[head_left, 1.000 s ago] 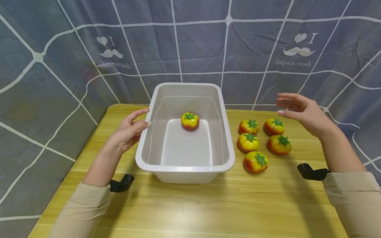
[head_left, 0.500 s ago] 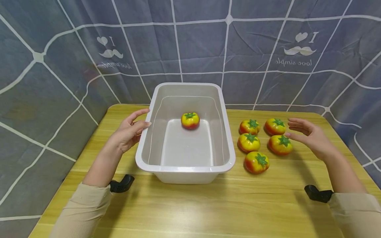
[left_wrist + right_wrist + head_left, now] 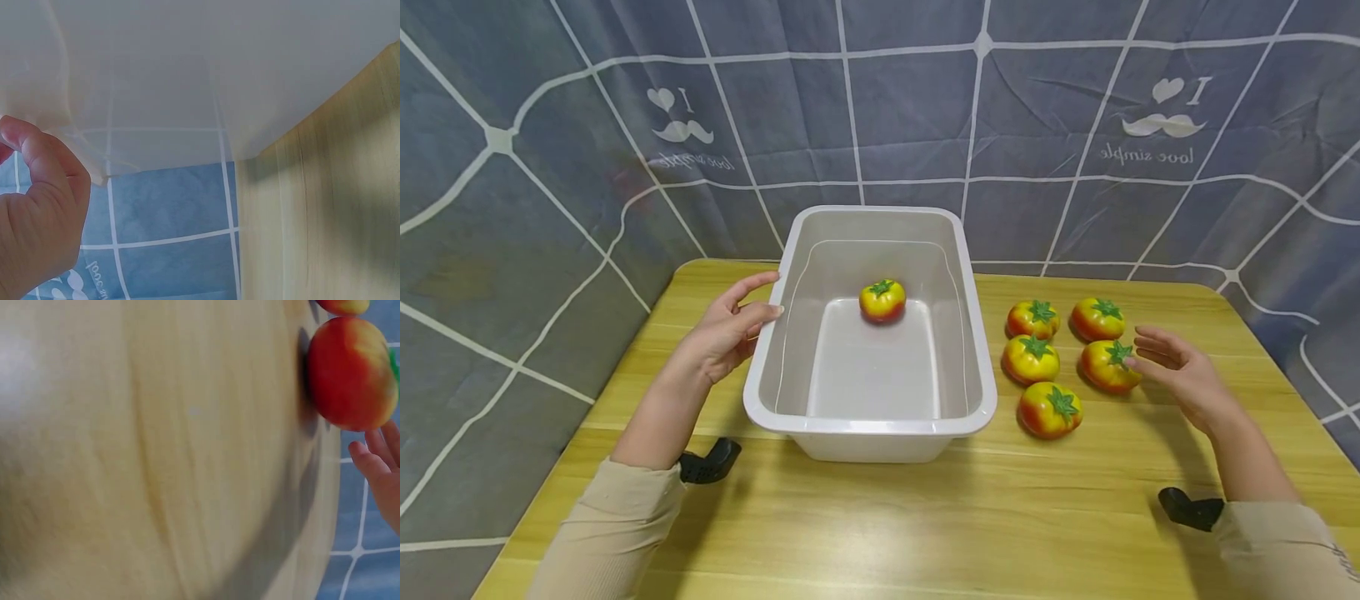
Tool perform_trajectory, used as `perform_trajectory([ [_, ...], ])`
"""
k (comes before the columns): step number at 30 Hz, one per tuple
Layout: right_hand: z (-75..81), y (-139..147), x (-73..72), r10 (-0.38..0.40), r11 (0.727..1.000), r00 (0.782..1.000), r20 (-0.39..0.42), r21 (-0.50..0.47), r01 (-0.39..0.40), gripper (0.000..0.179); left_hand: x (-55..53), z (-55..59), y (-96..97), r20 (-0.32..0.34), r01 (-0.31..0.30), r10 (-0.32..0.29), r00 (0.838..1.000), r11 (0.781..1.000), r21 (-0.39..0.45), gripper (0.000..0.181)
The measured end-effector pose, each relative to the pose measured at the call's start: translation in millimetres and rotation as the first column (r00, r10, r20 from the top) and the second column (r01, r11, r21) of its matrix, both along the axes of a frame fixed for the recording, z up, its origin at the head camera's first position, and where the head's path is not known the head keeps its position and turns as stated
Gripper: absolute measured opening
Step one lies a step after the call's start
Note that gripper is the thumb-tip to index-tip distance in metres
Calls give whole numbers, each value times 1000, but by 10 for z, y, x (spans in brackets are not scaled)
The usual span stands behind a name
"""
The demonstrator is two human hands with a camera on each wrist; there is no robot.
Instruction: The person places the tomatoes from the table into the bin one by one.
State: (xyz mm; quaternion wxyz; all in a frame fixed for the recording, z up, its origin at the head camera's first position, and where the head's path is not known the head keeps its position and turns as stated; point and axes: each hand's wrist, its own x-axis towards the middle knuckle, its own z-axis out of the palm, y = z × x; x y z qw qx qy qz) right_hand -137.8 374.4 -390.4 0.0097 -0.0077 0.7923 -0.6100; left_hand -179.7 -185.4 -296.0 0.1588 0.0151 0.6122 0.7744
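A light grey plastic bin [image 3: 871, 427] stands mid-table, with one red-and-yellow tomato [image 3: 882, 302] with a green leafy top on its floor. At the bin's left rim, my left hand [image 3: 724, 333] holds on with thumb and fingers; in the left wrist view that hand [image 3: 47, 200] shows beside the bin's wall [image 3: 156, 81]. My right hand [image 3: 1183, 377] has its fingers loosely bent at the right side of a tomato [image 3: 1107, 367]. The right wrist view shows its fingertips [image 3: 361, 452] close to the tomato [image 3: 350, 375]; I cannot tell whether they touch.
Several more tomatoes lie right of the bin: back left [image 3: 1032, 319], back right [image 3: 1097, 319], middle [image 3: 1028, 360] and front [image 3: 1049, 411]. A grey curtain [image 3: 910, 108] with white lines hangs behind the wooden table [image 3: 880, 533].
My right hand has come down from above the back of the table to the right-hand tomato. The left hand stays at the bin's rim, and the tomatoes have not moved.
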Motion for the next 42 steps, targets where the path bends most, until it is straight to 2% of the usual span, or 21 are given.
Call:
perform_trajectory([
  [2, -28, 2, -4, -4, 1000, 1000, 8, 20, 4, 47, 2, 1, -3, 1, -2, 2, 1000, 1000, 3, 39],
  [8, -89, -6, 6, -11, 987, 998, 60, 159, 2, 61, -1, 6, -1, 14, -13, 13, 1000, 1000, -11, 39],
  [14, -106, -37, 0, -18, 973, 995, 93, 230, -4, 65, -3, 13, -1, 26, -20, 20, 999, 1000, -21, 39],
  [24, -102, -92, -33, -21, 972, 991, 131, 234, -10, 67, -6, 19, 0, 24, -19, 19, 1000, 1000, -18, 39],
  [32, -131, -82, -33, -35, 964, 994, 106, 267, 5, 59, -8, 28, 10, 23, -19, 20, 1000, 1000, -21, 39],
  [42, -124, -75, -10, -33, 966, 993, 117, 257, 1, 54, -12, 21, 6, 31, -23, 23, 999, 1000, -15, 39],
])
